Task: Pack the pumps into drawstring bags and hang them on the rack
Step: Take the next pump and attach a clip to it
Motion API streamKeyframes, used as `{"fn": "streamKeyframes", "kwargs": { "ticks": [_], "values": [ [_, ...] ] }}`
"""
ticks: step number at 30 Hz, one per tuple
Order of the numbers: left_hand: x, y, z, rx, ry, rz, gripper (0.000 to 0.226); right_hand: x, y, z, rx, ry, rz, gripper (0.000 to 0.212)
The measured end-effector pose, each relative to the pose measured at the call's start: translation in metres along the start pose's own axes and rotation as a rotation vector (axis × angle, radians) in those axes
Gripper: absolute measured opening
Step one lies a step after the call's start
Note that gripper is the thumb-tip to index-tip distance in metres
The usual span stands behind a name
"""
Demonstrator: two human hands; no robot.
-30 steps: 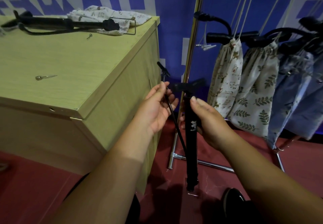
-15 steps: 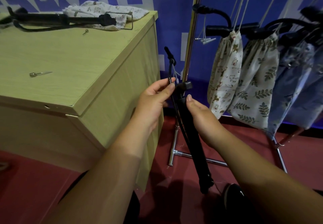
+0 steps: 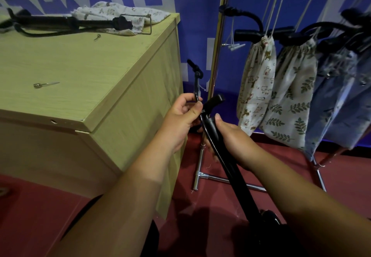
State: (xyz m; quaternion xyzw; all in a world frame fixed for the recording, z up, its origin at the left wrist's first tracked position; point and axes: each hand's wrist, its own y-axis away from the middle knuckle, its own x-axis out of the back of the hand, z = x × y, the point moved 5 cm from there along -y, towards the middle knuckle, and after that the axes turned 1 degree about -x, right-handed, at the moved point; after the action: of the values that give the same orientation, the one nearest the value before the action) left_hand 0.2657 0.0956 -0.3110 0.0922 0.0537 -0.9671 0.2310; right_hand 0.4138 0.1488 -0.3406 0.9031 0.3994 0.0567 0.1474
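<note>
My right hand (image 3: 230, 138) grips the barrel of a black pump (image 3: 236, 176) just under its handle; the pump leans, its foot low near my shoe. My left hand (image 3: 180, 120) pinches the pump's thin black hose (image 3: 195, 88), which curls upward to its nozzle. A second black pump (image 3: 66, 22) lies at the far end of the wooden box (image 3: 90, 66), on a cream printed drawstring bag (image 3: 122, 16). On the metal rack (image 3: 219, 35) to the right hang packed bags: a cat-print one (image 3: 255, 82), a leaf-print one (image 3: 291, 100) and blue ones (image 3: 341, 96).
A small metal needle (image 3: 45, 85) lies on the box top, and another small metal piece (image 3: 97, 36) sits near the second pump. The rack's chrome base bar (image 3: 226, 180) rests on the red floor. A blue and white wall stands behind.
The pump has tilted from upright to leaning, its foot swinging right and toward me. My left hand has closed on the hose, and the hose end has risen.
</note>
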Motion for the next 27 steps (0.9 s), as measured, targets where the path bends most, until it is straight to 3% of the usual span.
{"fn": "streamKeyframes", "kwargs": {
  "ticks": [4, 6, 8, 10, 15, 18, 21, 24, 27],
  "values": [
    [0.001, -0.002, 0.001, 0.011, 0.017, -0.015, 0.010, 0.005, 0.001, -0.005, -0.033, 0.050, 0.016, 0.068],
    [0.000, -0.001, 0.002, -0.006, -0.007, -0.012, 0.011, 0.011, -0.003, -0.009, -0.039, -0.002, 0.051, 0.054],
    [-0.003, 0.000, 0.000, -0.041, -0.094, -0.014, 0.013, 0.026, -0.011, -0.012, -0.035, -0.087, 0.154, 0.040],
    [-0.009, 0.005, -0.004, -0.063, -0.161, -0.023, 0.014, 0.043, -0.015, -0.021, 0.009, -0.124, 0.281, 0.042],
    [-0.023, 0.013, -0.020, -0.069, -0.346, -0.022, 0.018, 0.047, -0.003, -0.053, 0.252, 0.180, 0.395, 0.035],
    [-0.030, 0.018, -0.031, -0.048, -0.519, -0.013, 0.021, 0.040, -0.005, -0.053, 0.251, 0.343, 0.449, 0.054],
    [-0.039, 0.028, -0.033, -0.077, -0.665, -0.040, 0.024, 0.042, -0.007, -0.053, 0.243, 0.426, 0.532, 0.035],
    [-0.037, 0.035, -0.033, -0.061, -0.693, -0.030, 0.022, 0.035, -0.004, -0.052, 0.248, 0.269, 0.499, 0.015],
    [-0.030, 0.044, -0.027, -0.030, -0.671, -0.003, 0.022, 0.021, 0.001, -0.054, 0.196, 0.049, 0.430, 0.018]
  ]
}}
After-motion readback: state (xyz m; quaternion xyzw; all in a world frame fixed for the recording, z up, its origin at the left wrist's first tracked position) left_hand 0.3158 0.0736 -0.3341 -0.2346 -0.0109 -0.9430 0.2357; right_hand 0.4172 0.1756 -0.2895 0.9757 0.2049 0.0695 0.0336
